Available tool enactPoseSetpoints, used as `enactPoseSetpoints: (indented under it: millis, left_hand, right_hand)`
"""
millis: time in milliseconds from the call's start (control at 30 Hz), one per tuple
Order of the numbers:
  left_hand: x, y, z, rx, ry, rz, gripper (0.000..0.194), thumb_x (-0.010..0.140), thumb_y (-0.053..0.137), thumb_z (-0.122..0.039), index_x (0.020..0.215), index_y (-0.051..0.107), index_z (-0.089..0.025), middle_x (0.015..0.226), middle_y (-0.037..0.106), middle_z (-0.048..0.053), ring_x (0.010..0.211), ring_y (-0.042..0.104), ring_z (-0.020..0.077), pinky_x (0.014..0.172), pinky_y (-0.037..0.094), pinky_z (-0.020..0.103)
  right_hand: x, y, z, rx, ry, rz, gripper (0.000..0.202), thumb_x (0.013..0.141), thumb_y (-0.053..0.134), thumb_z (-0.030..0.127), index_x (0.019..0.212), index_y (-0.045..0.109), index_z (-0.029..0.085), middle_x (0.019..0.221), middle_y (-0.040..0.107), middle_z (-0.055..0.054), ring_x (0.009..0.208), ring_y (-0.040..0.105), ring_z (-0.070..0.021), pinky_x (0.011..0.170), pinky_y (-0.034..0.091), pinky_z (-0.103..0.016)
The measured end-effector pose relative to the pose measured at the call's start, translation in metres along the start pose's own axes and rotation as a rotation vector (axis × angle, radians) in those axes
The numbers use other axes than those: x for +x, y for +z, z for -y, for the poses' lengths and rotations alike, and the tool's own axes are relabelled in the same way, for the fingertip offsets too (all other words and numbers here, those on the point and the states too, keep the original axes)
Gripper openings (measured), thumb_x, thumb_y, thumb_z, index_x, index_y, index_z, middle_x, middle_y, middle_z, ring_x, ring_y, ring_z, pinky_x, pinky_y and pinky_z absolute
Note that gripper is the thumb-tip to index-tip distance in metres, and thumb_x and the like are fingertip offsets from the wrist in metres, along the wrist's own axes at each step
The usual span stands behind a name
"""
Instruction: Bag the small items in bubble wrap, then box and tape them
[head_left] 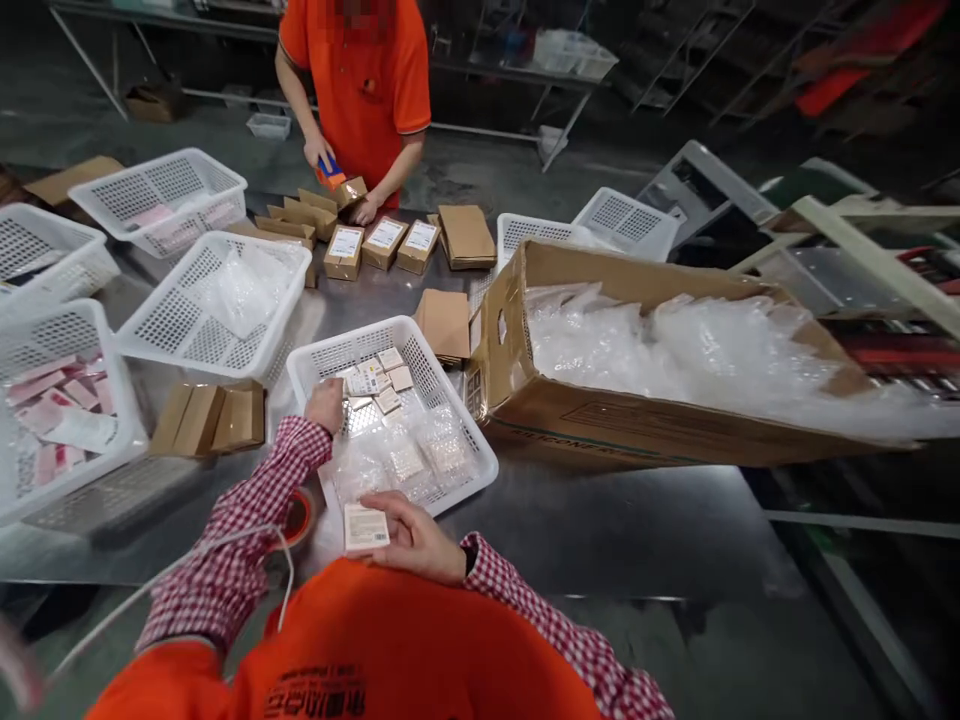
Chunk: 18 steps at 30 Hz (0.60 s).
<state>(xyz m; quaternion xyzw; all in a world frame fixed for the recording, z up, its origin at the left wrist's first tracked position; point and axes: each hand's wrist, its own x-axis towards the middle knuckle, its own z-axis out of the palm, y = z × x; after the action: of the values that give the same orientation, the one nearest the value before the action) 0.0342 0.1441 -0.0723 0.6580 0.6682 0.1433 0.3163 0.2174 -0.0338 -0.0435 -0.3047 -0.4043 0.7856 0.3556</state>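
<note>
My right hand (420, 540) grips a small flat white box (365, 527) by its right side, close to my body. Fine print and a small dark code mark its upper face. My left hand (325, 406) reaches over the left side of a white plastic basket (465, 440), closed beside the loose small boxes (388, 400); its fingertips are mostly hidden, and what they hold cannot be made out. Bubble-wrapped packets (405, 460) lie in the near half of that basket. Below my left forearm, a roll of tape (298, 515) rests on the metal table.
A large carton (600, 400) of clear plastic bags stands right of the basket. More white baskets (217, 250) line the left. Folded brown cartons (210, 418) lie nearby. Across the table, a co-worker (360, 80) holds a blue-and-orange tool over a small carton, near labelled boxes (384, 240).
</note>
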Motion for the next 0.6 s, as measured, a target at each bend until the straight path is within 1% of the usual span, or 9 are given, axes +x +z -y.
enactPoseSetpoints:
  millis: [33,100,200,267,333,367,433,500,600]
  left_hand:
    - [0.014,0.006,-0.001,0.033,-0.015,-0.005,0.033,0.087,0.051,-0.016,0.119,0.054,-0.011,0.127,0.053,0.015,0.121,0.046,0.0275,0.103,0.034,0.049]
    - [0.032,0.017,-0.003,0.081,-0.048,-0.014,0.034,0.087,0.055,-0.026,0.119,0.053,-0.014,0.127,0.053,0.011,0.119,0.048,0.0274,0.1,0.037,0.053]
    - [0.041,0.029,-0.006,0.106,-0.063,-0.015,0.036,0.087,0.056,-0.032,0.119,0.053,-0.016,0.126,0.053,0.01,0.115,0.051,0.0265,0.096,0.041,0.052]
    - [0.041,0.032,-0.008,0.088,-0.041,0.005,0.035,0.087,0.055,-0.033,0.117,0.054,-0.016,0.123,0.054,0.01,0.112,0.052,0.0257,0.094,0.043,0.051]
    - [0.041,0.03,-0.008,0.039,-0.013,0.033,0.033,0.087,0.055,-0.034,0.115,0.055,-0.015,0.12,0.055,0.009,0.108,0.054,0.0248,0.091,0.044,0.049]
    - [0.042,0.028,-0.007,0.002,-0.01,0.04,0.033,0.087,0.054,-0.035,0.113,0.055,-0.015,0.118,0.056,0.009,0.106,0.055,0.0241,0.09,0.045,0.048]
    - [0.043,0.021,-0.005,-0.099,-0.034,0.032,0.032,0.087,0.054,-0.035,0.112,0.055,-0.015,0.116,0.056,0.008,0.103,0.055,0.0229,0.088,0.046,0.045]
    - [0.041,0.013,0.0,-0.237,-0.093,0.006,0.03,0.087,0.055,-0.034,0.11,0.055,-0.015,0.11,0.058,0.007,0.096,0.057,0.0207,0.084,0.047,0.042]
    - [0.023,0.004,0.005,-0.529,-0.16,0.005,0.029,0.083,0.058,-0.035,0.102,0.057,-0.013,0.089,0.063,0.006,0.078,0.06,0.0182,0.071,0.049,0.036]
  right_hand:
    - [-0.001,-0.001,0.0,0.046,0.035,0.027,0.065,0.062,0.08,0.037,0.118,0.051,0.023,0.118,0.047,-0.007,0.1,0.061,-0.0177,0.082,0.054,-0.035]
    - [-0.004,-0.005,0.002,0.113,0.1,0.064,0.065,0.063,0.081,0.034,0.119,0.05,0.025,0.111,0.057,-0.006,0.094,0.064,-0.0168,0.081,0.053,-0.035]
    - [-0.006,-0.01,0.003,0.209,0.134,0.047,0.061,0.062,0.081,0.036,0.116,0.054,0.025,0.102,0.064,-0.005,0.085,0.066,-0.0164,0.074,0.053,-0.032]
    - [-0.005,-0.013,0.001,0.29,0.155,-0.014,0.052,0.067,0.075,0.044,0.11,0.058,0.021,0.092,0.065,-0.004,0.076,0.065,-0.0147,0.065,0.052,-0.028]
    - [-0.001,-0.014,-0.002,0.354,0.21,-0.088,0.044,0.072,0.069,0.047,0.103,0.059,0.016,0.079,0.064,-0.002,0.063,0.062,-0.0121,0.055,0.048,-0.024]
    - [0.002,-0.015,-0.004,0.371,0.234,-0.128,0.042,0.071,0.07,0.044,0.099,0.059,0.015,0.076,0.064,-0.001,0.059,0.06,-0.0114,0.052,0.046,-0.023]
    - [0.007,-0.015,-0.006,0.395,0.25,-0.216,0.038,0.061,0.075,0.032,0.091,0.059,0.015,0.075,0.064,-0.001,0.057,0.059,-0.0111,0.05,0.044,-0.022]
    - [0.01,-0.015,-0.006,0.408,0.241,-0.282,0.034,0.053,0.073,0.02,0.083,0.059,0.015,0.075,0.066,-0.001,0.058,0.058,-0.0113,0.051,0.042,-0.021]
    - [0.013,-0.017,0.0,0.348,0.207,-0.336,0.026,0.053,0.063,0.016,0.078,0.058,0.016,0.067,0.063,0.002,0.053,0.052,-0.0093,0.049,0.035,-0.02]
